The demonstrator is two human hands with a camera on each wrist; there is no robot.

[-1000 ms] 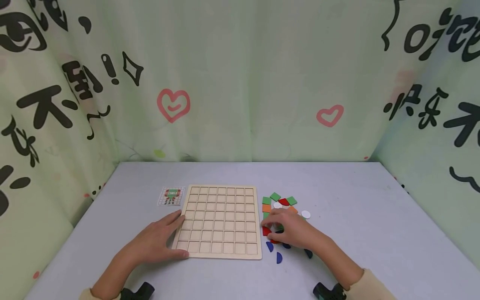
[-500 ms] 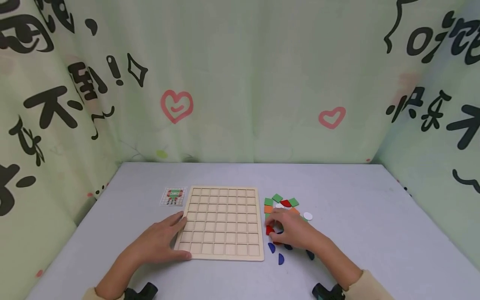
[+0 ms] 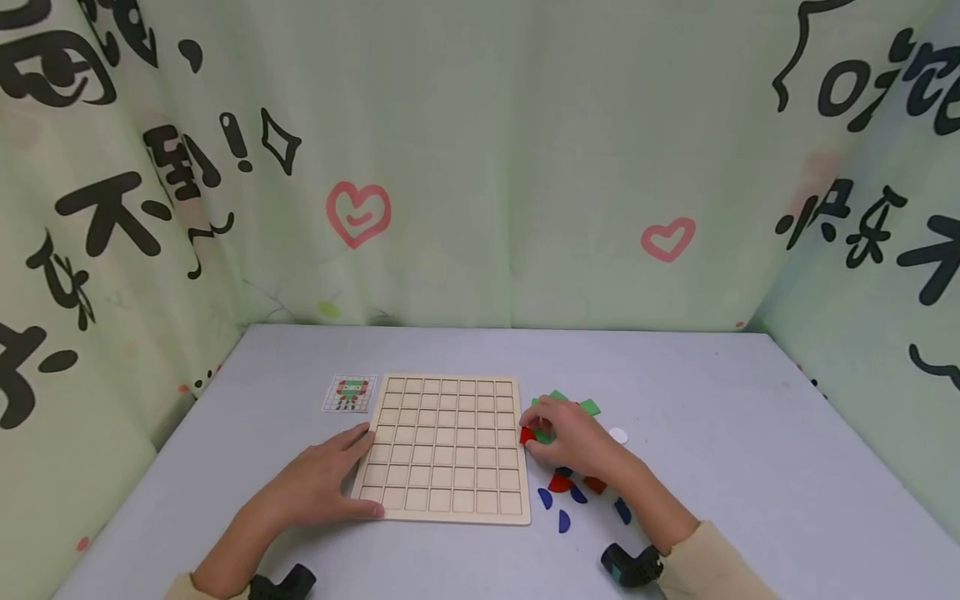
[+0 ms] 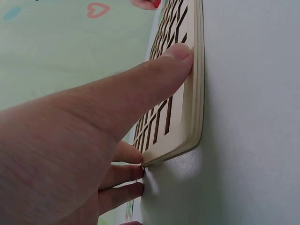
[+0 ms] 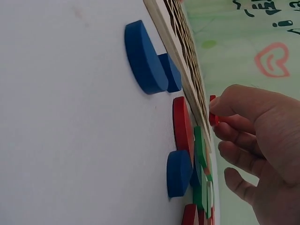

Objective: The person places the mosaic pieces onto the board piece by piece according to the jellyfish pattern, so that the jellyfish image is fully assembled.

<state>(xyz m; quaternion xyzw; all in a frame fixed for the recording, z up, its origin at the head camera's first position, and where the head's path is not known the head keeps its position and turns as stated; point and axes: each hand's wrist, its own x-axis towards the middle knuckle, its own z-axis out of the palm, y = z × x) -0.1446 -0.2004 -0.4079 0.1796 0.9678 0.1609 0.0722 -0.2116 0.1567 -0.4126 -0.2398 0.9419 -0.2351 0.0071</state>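
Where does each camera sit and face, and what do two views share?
Head: worn on the head, looking forward and down at the pale wooden grid board; left hand, right hand, forearms show.
Left wrist: worn there, facing the board's corner; left hand large, right hand partly, at top.
Right wrist: worn there, facing blue half-round pieces and the board's edge; only right hand shows.
Shared: head and right wrist show the flat red piece pinched in the right hand.

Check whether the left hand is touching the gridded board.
Touching: the left wrist view shows the left hand resting its thumb on the gridded board, near its edge.
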